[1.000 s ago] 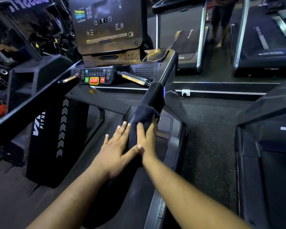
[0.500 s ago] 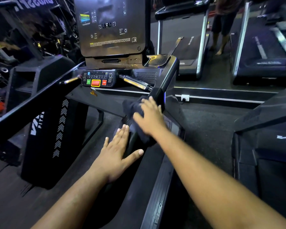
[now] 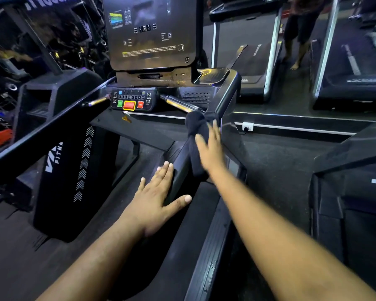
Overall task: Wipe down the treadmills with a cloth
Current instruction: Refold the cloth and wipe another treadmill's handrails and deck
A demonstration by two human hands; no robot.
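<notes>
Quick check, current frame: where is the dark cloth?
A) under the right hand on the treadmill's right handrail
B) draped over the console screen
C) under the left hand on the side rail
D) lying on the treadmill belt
A: the dark cloth is draped over the black right handrail with the right hand pressing it with fairly straight fingers, while the left hand lies flat and bare lower on the same rail.

Dark navy cloth [image 3: 195,135] on a black treadmill handrail [image 3: 183,168]; the control panel [image 3: 133,100] beside it carries green, red and yellow-edged buttons.
</notes>
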